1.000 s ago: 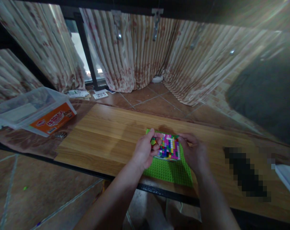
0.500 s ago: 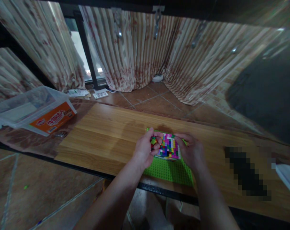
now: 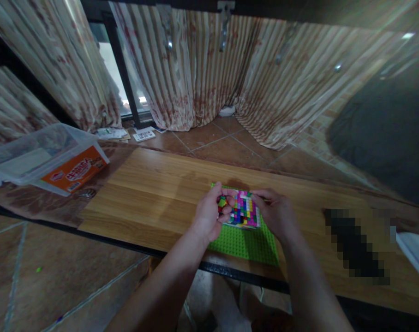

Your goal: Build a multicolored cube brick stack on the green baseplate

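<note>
A multicoloured block of small toy bricks (image 3: 244,212) sits on a green studded baseplate (image 3: 247,244). At its left edge my left hand (image 3: 209,212) is half closed, palm up, with a few loose toy bricks (image 3: 222,202), green and red, in its curled fingers. My right hand (image 3: 275,210) is at the far right corner of the block, its thumb and fingertips pressed together over the bricks. Whatever it pinches is too small and covered to make out.
The baseplate lies near the front edge of a wooden tabletop (image 3: 154,189). A clear plastic box (image 3: 57,157) with an orange label stands at the left, metal rings (image 3: 87,193) beside it. A blurred-out dark object (image 3: 356,249) lies at the right, near something white (image 3: 415,256).
My right hand has shifted slightly at the block's far right corner, its fingers a little more bunched. My left hand keeps its place with the loose bricks. The view has tilted very slightly.
</note>
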`<act>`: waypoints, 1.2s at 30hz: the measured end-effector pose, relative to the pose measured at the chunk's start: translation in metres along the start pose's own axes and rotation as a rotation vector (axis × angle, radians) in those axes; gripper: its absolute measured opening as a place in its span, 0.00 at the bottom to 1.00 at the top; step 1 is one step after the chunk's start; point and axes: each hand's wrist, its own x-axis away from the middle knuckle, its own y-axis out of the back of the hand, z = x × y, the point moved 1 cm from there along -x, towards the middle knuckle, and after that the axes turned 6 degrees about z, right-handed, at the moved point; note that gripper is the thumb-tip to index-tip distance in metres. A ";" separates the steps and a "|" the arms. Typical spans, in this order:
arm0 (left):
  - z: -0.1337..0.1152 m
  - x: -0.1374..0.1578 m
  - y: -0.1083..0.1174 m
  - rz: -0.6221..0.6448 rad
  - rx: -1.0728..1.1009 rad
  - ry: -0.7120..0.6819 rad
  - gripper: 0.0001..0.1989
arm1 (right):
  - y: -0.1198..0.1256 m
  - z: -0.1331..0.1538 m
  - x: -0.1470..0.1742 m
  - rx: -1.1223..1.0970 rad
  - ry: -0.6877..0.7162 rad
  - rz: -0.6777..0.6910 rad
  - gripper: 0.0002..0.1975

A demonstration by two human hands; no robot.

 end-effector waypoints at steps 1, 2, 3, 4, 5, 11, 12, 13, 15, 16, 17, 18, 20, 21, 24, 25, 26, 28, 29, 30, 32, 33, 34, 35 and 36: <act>0.000 0.000 0.000 0.004 -0.001 -0.004 0.20 | 0.000 -0.001 0.000 -0.007 -0.002 0.009 0.12; 0.000 0.000 0.000 0.007 -0.003 -0.010 0.20 | 0.000 -0.001 -0.001 -0.013 -0.006 0.018 0.12; 0.000 0.000 0.000 0.008 -0.006 -0.016 0.20 | 0.000 -0.002 -0.002 -0.018 -0.010 0.026 0.12; 0.001 0.000 0.000 0.007 -0.011 -0.022 0.20 | 0.000 -0.002 -0.002 -0.023 -0.016 0.032 0.12; 0.001 0.000 0.000 0.003 -0.019 -0.027 0.20 | 0.000 -0.003 -0.002 -0.028 -0.023 0.036 0.12; 0.002 -0.001 -0.001 0.005 -0.066 -0.046 0.21 | -0.002 -0.006 0.001 -0.059 -0.046 0.027 0.13; 0.002 -0.001 -0.001 0.009 -0.069 -0.049 0.21 | -0.002 -0.007 0.002 -0.073 -0.053 0.028 0.13; 0.002 -0.001 -0.001 0.014 -0.070 -0.050 0.22 | -0.003 -0.008 0.004 -0.086 -0.057 0.025 0.13; 0.002 -0.001 -0.001 0.023 -0.067 -0.046 0.23 | -0.003 -0.010 0.006 -0.095 -0.045 -0.002 0.14; 0.001 0.000 -0.001 0.029 -0.064 -0.040 0.24 | -0.003 -0.009 0.007 -0.092 -0.024 -0.037 0.13; 0.001 0.000 -0.001 0.037 -0.060 -0.032 0.25 | -0.003 -0.008 0.007 -0.084 0.008 -0.090 0.13; 0.001 0.000 -0.001 0.044 -0.056 -0.022 0.25 | -0.002 -0.005 0.007 -0.076 0.047 -0.153 0.13; 0.001 0.000 0.000 0.058 -0.055 -0.002 0.27 | -0.001 0.005 0.008 -0.079 0.135 -0.273 0.11; 0.001 0.001 0.000 0.064 -0.057 0.007 0.28 | -0.002 0.012 0.009 -0.086 0.181 -0.306 0.10; 0.001 0.002 -0.001 0.074 -0.070 0.022 0.29 | -0.008 0.033 0.013 -0.109 0.282 -0.237 0.08; 0.001 0.002 -0.002 0.071 -0.072 0.026 0.29 | -0.011 0.039 0.015 -0.115 0.292 -0.188 0.08; 0.002 0.002 -0.002 0.062 -0.073 0.029 0.29 | -0.014 0.045 0.017 -0.123 0.292 -0.142 0.08; 0.004 0.003 -0.004 0.021 -0.077 0.027 0.28 | -0.019 0.052 0.019 -0.134 0.285 -0.063 0.09; 0.005 0.003 -0.005 -0.006 -0.085 0.023 0.28 | -0.022 0.054 0.020 -0.138 0.281 -0.033 0.09; 0.006 0.003 -0.005 -0.034 -0.100 0.017 0.27 | -0.023 0.055 0.021 -0.139 0.279 -0.009 0.09; 0.008 0.004 -0.007 -0.081 -0.139 0.002 0.26 | -0.026 0.055 0.022 -0.146 0.275 0.019 0.09; 0.009 0.004 -0.008 -0.098 -0.158 -0.007 0.26 | -0.026 0.055 0.022 -0.152 0.272 0.030 0.09; 0.010 0.005 -0.008 -0.111 -0.174 -0.016 0.26 | -0.027 0.055 0.022 -0.159 0.272 0.042 0.09; 0.010 0.005 -0.008 -0.122 -0.187 -0.025 0.26 | -0.028 0.055 0.023 -0.169 0.273 0.050 0.09; 0.010 0.005 -0.009 -0.129 -0.197 -0.031 0.26 | -0.028 0.056 0.023 -0.180 0.275 0.055 0.09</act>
